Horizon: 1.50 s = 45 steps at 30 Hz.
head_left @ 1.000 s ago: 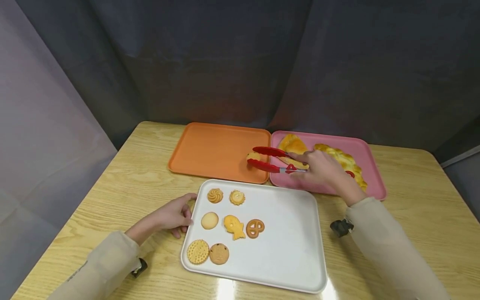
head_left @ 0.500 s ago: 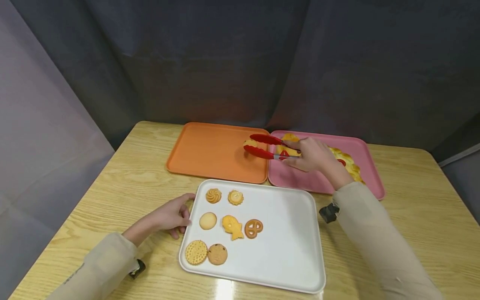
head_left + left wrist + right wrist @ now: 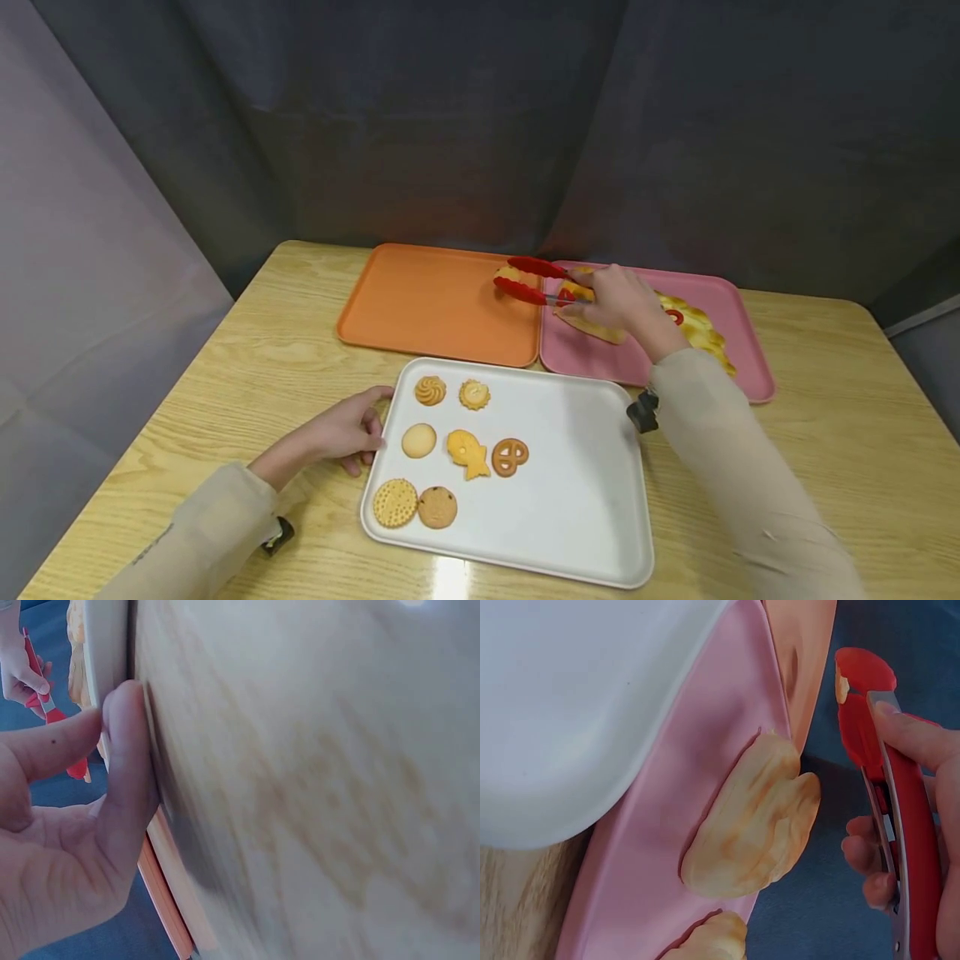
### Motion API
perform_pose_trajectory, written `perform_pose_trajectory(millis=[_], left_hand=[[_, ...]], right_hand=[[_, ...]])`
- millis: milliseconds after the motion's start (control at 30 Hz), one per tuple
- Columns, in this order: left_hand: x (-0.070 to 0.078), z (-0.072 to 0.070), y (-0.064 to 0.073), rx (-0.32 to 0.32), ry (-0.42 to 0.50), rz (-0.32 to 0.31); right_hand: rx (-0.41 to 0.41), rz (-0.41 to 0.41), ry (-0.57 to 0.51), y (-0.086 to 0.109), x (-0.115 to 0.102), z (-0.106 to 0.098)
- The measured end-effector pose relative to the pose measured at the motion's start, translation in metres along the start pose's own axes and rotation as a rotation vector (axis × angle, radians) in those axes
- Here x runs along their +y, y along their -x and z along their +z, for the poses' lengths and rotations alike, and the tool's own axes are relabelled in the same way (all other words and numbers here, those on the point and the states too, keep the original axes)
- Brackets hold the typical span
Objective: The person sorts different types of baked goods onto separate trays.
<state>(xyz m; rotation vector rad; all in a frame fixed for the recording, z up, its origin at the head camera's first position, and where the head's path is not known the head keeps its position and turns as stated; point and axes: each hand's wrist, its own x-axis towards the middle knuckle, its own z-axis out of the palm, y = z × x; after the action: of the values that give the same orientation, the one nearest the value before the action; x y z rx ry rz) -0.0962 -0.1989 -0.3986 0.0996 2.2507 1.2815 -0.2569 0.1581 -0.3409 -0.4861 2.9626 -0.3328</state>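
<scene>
My right hand grips red-and-metal tongs above where the orange tray and pink tray meet. Between the red tips is a small round cookie with dark specks; the right wrist view shows only a sliver of it. With thumb and finger, my left hand holds the left rim of the white tray, as the left wrist view of that hand's fingers also shows. On the white tray lie several cookies, among them a fish-shaped cookie and a pretzel cookie.
Bread pieces lie on the pink tray, partly under my right hand; a braided loaf is at its right. The wooden table surrounds the trays. A dark curtain hangs close behind them.
My right hand has moved up and away from me with the tongs and the cookie, above the far part of the trays. The left hand keeps its place on the white tray.
</scene>
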Motion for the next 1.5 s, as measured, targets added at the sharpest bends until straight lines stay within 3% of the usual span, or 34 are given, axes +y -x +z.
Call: perform_pose_trajectory(millis=[267,933,1500], left_hand=[[-0.002,-0.001,0.001,-0.005,-0.006,0.012],[-0.001,-0.001,0.002,0.006,-0.003,0.001],[-0.001,-0.001,-0.001,0.013,-0.010,-0.008]], right_hand=[[-0.024,0.049,-0.021,-0.012,0.002,0.001],[-0.036,0.048,-0.040,-0.022,-0.007,0.010],[-0.009,0.068,-0.067,0.000,-0.006,0.011]])
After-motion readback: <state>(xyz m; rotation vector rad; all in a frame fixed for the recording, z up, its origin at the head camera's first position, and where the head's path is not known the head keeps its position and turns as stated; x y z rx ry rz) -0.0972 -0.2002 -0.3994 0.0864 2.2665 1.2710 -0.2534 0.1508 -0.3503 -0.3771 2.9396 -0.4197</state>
